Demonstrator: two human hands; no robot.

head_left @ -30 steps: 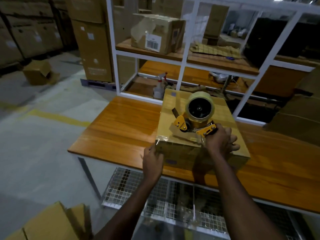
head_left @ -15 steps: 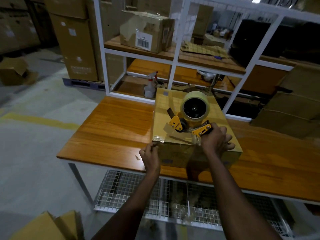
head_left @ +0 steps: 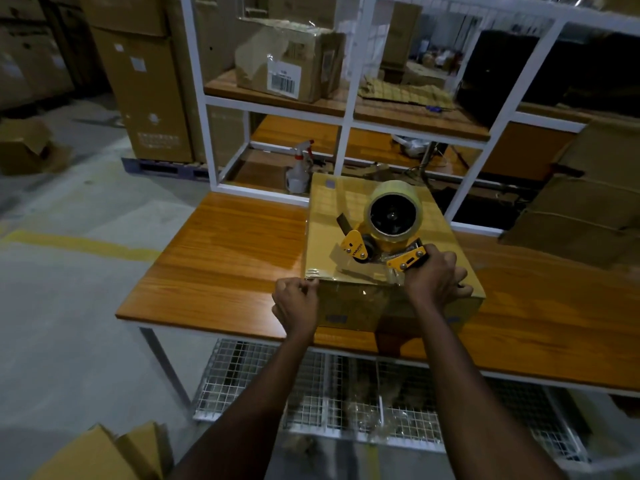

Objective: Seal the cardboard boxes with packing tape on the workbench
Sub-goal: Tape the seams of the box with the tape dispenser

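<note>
Centre frame on the orange wooden table [head_left: 221, 258], the left hand [head_left: 296, 306] grips the near-left corner of the tan, glossy cardboard box [head_left: 332, 216]. On the box's top stands a yellow tape dispenser [head_left: 381, 237], its handle clasped by the right hand [head_left: 433, 282].

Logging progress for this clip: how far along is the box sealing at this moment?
Done: glossy tape already covers the top of the cardboard box. In hand: the right hand grips the tape dispenser at the near top edge, while the left hand holds the box's near left corner. Left: carrying the strip down the front face and cutting it; whether other seams need tape cannot be told.
</note>
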